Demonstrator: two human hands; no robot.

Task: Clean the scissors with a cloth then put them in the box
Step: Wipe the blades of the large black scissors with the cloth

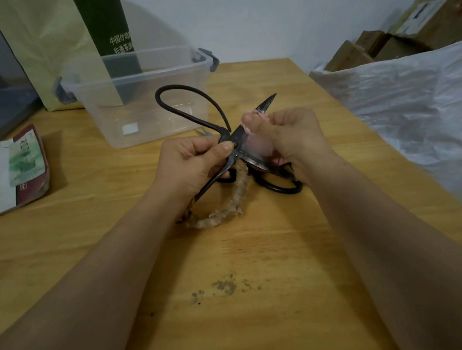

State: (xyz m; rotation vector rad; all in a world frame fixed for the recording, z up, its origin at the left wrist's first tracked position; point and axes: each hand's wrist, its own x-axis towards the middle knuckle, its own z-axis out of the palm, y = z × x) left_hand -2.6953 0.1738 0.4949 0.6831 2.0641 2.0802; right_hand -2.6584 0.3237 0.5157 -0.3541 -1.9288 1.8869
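Old black iron scissors [191, 106] with large loop handles are held above the wooden table [272, 254], blades spread apart. My left hand [193, 161] grips them at the pivot, thumb on the joint. One handle is wrapped in tan cloth strips [237, 196]. My right hand [287, 134] pinches a thin pink cloth [257, 142] around one blade, whose dark tip [269, 101] pokes out beyond the fingers. The clear plastic box [141, 99] with grey latches stands open just behind the hands.
A second pair of black scissors [277, 183] lies on the table under my right wrist. A paper packet [11, 170] lies at the left. A green paper bag [56, 47] stands behind the box. A white plastic sack [411, 97] and cardboard boxes [380, 44] crowd the right side.
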